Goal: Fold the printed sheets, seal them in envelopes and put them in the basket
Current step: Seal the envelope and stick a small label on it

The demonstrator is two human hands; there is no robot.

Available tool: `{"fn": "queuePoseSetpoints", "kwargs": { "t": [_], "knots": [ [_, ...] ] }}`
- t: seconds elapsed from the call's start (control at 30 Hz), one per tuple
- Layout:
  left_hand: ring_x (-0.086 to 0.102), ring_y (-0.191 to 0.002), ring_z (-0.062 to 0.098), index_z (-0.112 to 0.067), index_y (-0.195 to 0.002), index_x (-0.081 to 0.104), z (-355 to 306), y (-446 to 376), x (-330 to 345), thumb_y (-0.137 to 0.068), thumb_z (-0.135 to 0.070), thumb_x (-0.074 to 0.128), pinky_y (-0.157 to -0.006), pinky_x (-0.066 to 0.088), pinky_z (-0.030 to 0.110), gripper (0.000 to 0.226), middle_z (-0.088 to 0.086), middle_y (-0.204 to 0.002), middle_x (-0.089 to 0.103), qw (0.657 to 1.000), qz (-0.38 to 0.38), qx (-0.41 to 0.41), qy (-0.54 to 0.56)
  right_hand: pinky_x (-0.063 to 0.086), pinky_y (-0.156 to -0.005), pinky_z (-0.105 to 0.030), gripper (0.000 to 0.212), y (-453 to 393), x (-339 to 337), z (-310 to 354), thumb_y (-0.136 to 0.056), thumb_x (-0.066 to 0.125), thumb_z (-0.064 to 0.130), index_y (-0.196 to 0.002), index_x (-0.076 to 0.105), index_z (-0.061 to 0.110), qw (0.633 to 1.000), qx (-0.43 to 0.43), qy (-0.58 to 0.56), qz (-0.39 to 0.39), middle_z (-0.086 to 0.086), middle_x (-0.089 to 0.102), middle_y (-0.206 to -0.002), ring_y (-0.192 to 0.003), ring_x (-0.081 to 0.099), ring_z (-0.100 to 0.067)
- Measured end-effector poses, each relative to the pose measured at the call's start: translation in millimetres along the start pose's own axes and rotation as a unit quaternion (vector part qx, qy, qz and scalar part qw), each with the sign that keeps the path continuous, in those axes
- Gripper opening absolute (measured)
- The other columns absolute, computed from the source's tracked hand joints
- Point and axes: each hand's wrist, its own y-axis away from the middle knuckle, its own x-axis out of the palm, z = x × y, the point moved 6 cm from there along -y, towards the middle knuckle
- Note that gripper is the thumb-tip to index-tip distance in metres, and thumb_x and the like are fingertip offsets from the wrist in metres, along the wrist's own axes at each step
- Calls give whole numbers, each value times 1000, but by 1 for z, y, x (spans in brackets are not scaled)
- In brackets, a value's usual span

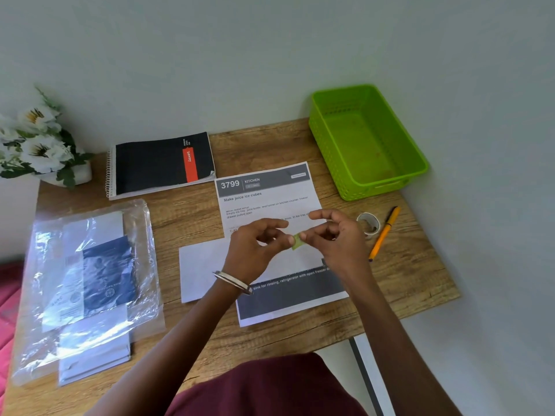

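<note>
A printed sheet (270, 202) headed "3799 KITCHEN" lies flat in the middle of the wooden table (405, 274). A white envelope (201, 265) lies across its lower half, partly under my hands. Both hands hover above the envelope and pinch one small greenish strip of tape (298, 241) between them: my left hand (258, 250) holds its left end, my right hand (333, 235) its right end. The green plastic basket (336, 151) stands at the back right with nothing in it.
A tape roll (368, 224) and an orange pen (385, 232) lie right of the sheet. A clear plastic pack of envelopes (90, 283) covers the left side. A black spiral notebook (159, 163) and white flowers (36, 139) sit at the back left.
</note>
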Motion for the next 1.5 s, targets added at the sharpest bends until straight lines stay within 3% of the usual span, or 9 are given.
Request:
{"fn": "queuePoseSetpoints", "kwargs": {
  "t": [0.13, 0.4, 0.6, 0.8, 1.1, 1.33, 1.5],
  "knots": [
    [66, -67, 0, -14, -98, 68, 7, -2, 4, -78, -8, 71, -64, 45, 5, 21, -4, -72, 71, 997, -22, -52, 52, 47, -62, -20, 33, -4, 1, -9, -77, 77, 11, -106, 63, 13, 998, 45, -38, 4, 0, 70, -66, -61, 62, -5],
    [61, -58, 0, -11, -99, 66, 16, -16, 7, -79, -6, 69, -58, 45, 9, 20, -1, -71, 70, 994, 10, -82, 67, 50, -60, -21, 36, -14, 1, -25, -79, 74, 6, -113, 61, 9, 987, 123, -96, 29, -8, 73, -75, -65, 67, -14],
    [58, -55, 0, -15, -93, 63, 26, -27, 13, -79, -5, 70, -56, 45, 11, 18, 4, -69, 69, 996, 8, -86, 38, 50, -62, -25, 34, -26, 1, -31, -77, 74, 2, -107, 59, 8, 988, 126, -84, 13, -3, 71, -69, -62, 65, -13],
    [63, -65, 13, -18, -91, 52, 30, -38, 21, -75, -8, 73, -61, 47, 20, 28, 4, -71, 69, 994, -63, -73, -56, 54, -73, -41, 32, -39, 6, -41, -77, 76, 6, -89, 52, 24, 996, 76, 14, -35, -7, 71, -71, -71, 67, -21],
    [54, -62, 9, -15, -92, 52, 33, -38, 28, -72, -17, 76, -57, 40, 21, 31, -9, -72, 60, 984, -95, -88, -125, 45, -62, -26, 40, -55, 7, -44, -73, 77, 7, -98, 48, 18, 991, 63, 99, -62, 0, 65, -66, -66, 65, -13],
    [59, -68, 14, -18, -90, 52, 37, -40, 30, -72, -20, 76, -63, 46, 26, 30, -10, -72, 61, 983, -101, -122, -92, 47, -66, -31, 45, -56, 10, -39, -72, 77, 7, -100, 43, 17, 981, 45, 167, -89, 5, 61, -62, -69, 65, -18],
    [57, -68, 12, -20, -89, 51, 36, -41, 31, -73, -20, 75, -61, 43, 23, 29, -7, -73, 63, 981, -98, -136, -98, 43, -66, -29, 46, -52, 11, -36, -73, 75, 5, -102, 41, 17, 976, 47, 183, -109, 4, 61, -63, -72, 64, -20]
  ]
}}
